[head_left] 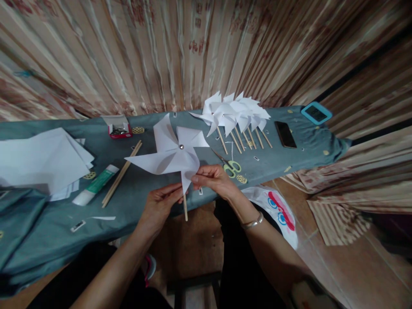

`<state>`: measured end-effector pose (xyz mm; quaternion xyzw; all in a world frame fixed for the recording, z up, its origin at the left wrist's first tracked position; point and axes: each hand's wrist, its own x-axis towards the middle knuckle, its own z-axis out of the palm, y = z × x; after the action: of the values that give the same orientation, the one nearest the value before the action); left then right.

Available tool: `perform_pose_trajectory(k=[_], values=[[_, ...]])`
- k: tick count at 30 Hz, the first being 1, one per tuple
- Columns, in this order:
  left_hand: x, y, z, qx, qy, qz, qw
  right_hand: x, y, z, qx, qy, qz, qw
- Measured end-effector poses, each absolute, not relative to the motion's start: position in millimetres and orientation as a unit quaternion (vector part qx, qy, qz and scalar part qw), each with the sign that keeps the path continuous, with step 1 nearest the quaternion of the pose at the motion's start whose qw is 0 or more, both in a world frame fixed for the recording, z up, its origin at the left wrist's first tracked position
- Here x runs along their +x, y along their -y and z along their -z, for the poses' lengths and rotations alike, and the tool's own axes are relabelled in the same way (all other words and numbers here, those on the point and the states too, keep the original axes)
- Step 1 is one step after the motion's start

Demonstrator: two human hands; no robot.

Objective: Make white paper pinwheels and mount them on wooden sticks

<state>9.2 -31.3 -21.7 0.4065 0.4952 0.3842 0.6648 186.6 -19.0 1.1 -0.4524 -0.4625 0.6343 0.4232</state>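
Note:
A white paper pinwheel (174, 161) on a wooden stick (185, 210) is held up over the table's front edge, with a silver pin at its centre. My left hand (161, 204) is closed around the stick just below the paper blades; part of its grip is hidden behind the lowest blade. My right hand (214, 178) pinches the edge of that lowest blade between thumb and fingers. Just beyond my right hand lie scissors (232, 168) with green handles.
Several finished pinwheels (236, 111) lie in an overlapping row at the back. A phone (285, 134) and a blue-framed device (316, 113) are to the right. At left are paper sheets (41, 161), a glue tube (95, 185), sticks (122, 174) and a red pin box (120, 131).

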Motion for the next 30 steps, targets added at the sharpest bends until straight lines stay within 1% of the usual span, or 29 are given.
perform_pose_trajectory(k=[6, 10, 12, 14, 18, 20, 30], values=[[7.1, 31.2, 22.7, 0.396, -0.499, -0.385, 0.668, 208.7, 14.0, -2.6, -0.494, 0.445, -0.570, 0.483], [5.9, 32.2, 22.1, 0.408, -0.484, -0.374, 0.678, 222.5, 5.5, 0.6, -0.520, 0.346, -0.489, 0.609], [5.7, 33.1, 21.0, 0.423, -0.476, -0.359, 0.682, 227.3, 1.7, 1.1, -0.520, 0.293, -0.470, 0.650], [6.2, 34.0, 19.9, 0.434, -0.470, -0.346, 0.687, 229.7, -0.2, 0.2, -0.511, 0.267, -0.502, 0.645], [8.5, 35.0, 18.2, 0.434, -0.464, -0.330, 0.698, 227.5, 1.0, -2.4, -0.455, 0.259, -0.628, 0.576], [9.5, 35.1, 18.4, 0.432, -0.463, -0.329, 0.701, 225.2, 2.2, -2.8, -0.427, 0.265, -0.661, 0.558], [9.7, 34.9, 18.7, 0.420, -0.465, -0.343, 0.700, 224.2, 5.1, -1.2, -0.376, 0.281, -0.677, 0.567]])
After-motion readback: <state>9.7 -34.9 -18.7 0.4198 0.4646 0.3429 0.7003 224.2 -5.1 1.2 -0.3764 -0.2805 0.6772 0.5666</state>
